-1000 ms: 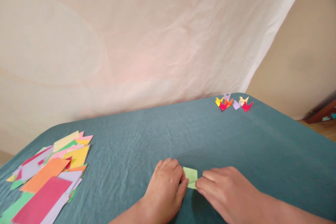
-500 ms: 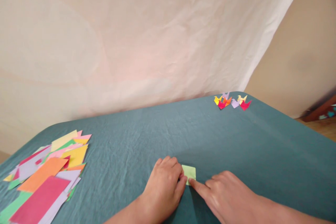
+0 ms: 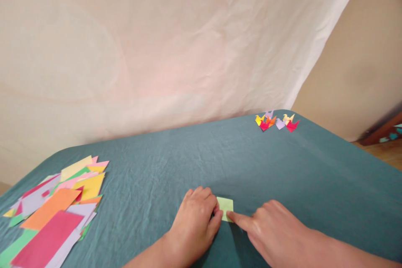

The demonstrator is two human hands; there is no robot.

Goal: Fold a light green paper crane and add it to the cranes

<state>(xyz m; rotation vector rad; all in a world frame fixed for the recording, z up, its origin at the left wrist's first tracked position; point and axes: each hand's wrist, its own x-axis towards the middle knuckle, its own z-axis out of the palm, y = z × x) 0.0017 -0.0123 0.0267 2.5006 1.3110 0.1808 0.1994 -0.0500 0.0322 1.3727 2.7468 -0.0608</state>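
left hand (image 3: 197, 215) seemingly pinches green paper (image 3: 226, 204) while right hand (image 3: 274, 227), index outstretched, presses it, likely creasing, next needing a firm slide.

The left hand (image 3: 197, 220) held 1 side of a small pale-green paper (image 3: 225, 207) on the teal counter (image 3: 176, 155); 1 extended finger (image 3: 239, 219) of the right hand (image 3: 278, 230) touched its near right corner. Overlapping coloured sheets (image 3: 52, 232) lay at left, 7 folded paper birds (image 3: 280, 124) far right.

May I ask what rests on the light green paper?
On the light green paper, the right hand rests a fingertip; the left hand covers the left end, which cannot be seen.
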